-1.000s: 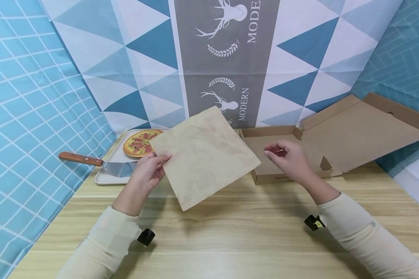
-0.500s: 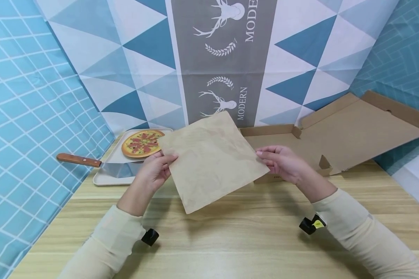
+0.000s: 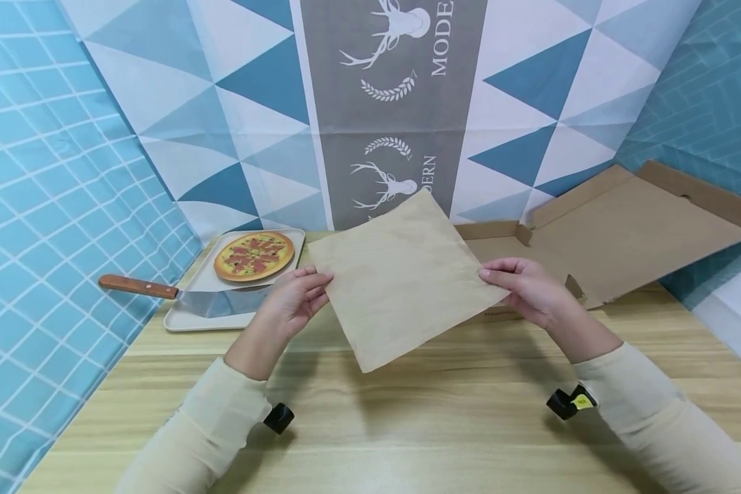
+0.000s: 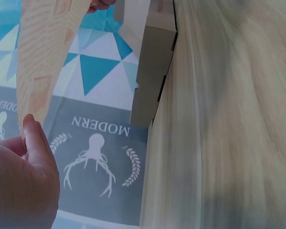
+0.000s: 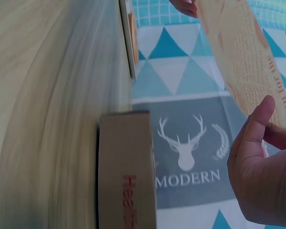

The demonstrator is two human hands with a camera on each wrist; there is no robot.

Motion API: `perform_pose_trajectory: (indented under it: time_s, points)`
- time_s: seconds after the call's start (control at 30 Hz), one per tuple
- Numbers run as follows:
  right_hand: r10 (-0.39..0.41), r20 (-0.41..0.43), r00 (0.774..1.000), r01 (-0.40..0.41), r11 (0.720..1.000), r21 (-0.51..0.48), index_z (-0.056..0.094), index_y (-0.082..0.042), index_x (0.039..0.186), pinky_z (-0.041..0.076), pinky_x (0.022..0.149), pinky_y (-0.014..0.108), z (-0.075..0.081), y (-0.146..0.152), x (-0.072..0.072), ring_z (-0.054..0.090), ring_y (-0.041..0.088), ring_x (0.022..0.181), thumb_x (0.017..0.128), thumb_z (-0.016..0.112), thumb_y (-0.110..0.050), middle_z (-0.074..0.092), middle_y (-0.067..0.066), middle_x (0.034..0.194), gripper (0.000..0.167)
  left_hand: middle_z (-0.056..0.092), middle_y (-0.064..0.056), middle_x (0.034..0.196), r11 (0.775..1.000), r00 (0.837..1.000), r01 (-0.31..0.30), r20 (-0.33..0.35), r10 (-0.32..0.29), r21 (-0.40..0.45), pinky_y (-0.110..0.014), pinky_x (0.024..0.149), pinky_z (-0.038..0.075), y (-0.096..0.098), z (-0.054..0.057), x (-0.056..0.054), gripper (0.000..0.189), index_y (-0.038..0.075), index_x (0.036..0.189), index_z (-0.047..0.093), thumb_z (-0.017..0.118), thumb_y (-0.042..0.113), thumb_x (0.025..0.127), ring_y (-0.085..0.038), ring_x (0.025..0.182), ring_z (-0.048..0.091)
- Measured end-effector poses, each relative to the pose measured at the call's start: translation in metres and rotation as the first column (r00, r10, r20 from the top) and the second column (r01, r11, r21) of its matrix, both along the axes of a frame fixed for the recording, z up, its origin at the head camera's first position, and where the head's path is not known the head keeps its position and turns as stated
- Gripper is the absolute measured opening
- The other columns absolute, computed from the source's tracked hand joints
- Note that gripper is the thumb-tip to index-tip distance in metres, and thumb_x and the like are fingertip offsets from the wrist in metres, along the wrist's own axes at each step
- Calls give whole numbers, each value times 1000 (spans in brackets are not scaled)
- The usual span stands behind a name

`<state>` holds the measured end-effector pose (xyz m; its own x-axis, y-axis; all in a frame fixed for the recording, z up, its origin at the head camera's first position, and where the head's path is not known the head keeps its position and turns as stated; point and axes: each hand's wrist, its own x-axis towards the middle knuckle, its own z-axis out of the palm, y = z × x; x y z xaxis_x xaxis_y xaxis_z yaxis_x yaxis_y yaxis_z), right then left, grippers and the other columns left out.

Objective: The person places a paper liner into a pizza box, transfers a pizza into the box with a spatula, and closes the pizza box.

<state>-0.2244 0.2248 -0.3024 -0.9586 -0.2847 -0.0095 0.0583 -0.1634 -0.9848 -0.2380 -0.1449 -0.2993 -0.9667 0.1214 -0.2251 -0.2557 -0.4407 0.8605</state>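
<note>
A square sheet of brown paper (image 3: 407, 281) is held up above the table, tilted, between both hands. My left hand (image 3: 294, 300) pinches its left edge between thumb and fingers. On the opposite side my right hand (image 3: 527, 291) pinches the edge near the right corner. The wrist views show print on the sheet's underside, with lettering on the paper (image 5: 248, 57) in the right wrist view. Behind the right hand is an open cardboard pizza box (image 3: 630, 226), its base partly hidden by the sheet and its lid folded back to the right.
At the back left, a pizza (image 3: 254, 256) lies on a pale tray (image 3: 206, 281). A cake server with a wooden handle (image 3: 138, 285) rests across the tray's front, its handle jutting left. Patterned cloth walls (image 3: 259, 158) enclose the wooden table (image 3: 420, 425).
My right hand has come to the sheet's right edge and taken hold of it. Both hands have then shifted right with the sheet, uncovering the whole pizza and hiding more of the box.
</note>
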Motion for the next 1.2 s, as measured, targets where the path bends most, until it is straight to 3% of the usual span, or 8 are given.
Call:
perform_pose_trajectory:
  time_s: [0.2,0.73,0.83,1.0,1.2]
  points:
    - [5,-12,1000,-5,998,-64,73,-8,89,57,67,25,1,20,3,68,13,76,97,55,1,69,4,86,21,67,-6,82,1000,1000,17,-6,-17,-4,-25,72,57,10,2,-1,13,0,108,54,54,-4,96,-13,74,67]
    - [-117,69,991,125,983,-136,76,-9,85,56,69,22,0,61,-3,66,11,78,96,58,1,68,3,87,24,69,-10,85,998,999,54,-4,-55,-31,-28,75,57,25,-6,0,15,-3,110,59,56,-5,95,-17,77,70]
    - [-143,84,986,155,975,-158,76,-9,84,56,68,22,0,68,-4,67,11,75,95,59,1,68,3,84,23,69,-11,87,996,996,82,-19,-83,-39,-32,78,57,28,-8,1,19,-4,115,57,55,-2,96,-19,79,70]
    - [-185,135,973,211,953,-218,77,-7,82,57,67,23,0,79,-6,68,12,74,94,60,1,69,4,82,22,66,-13,92,981,982,181,-40,-185,-71,-39,84,55,34,-12,3,23,-7,119,55,52,3,99,-22,87,68]
    - [-225,187,956,262,943,-204,78,-9,80,48,52,20,0,93,-8,66,10,68,95,61,-3,70,5,79,23,67,-12,93,962,966,251,-31,-255,-105,-46,89,52,41,-17,4,17,-4,111,59,52,6,99,-20,88,67]
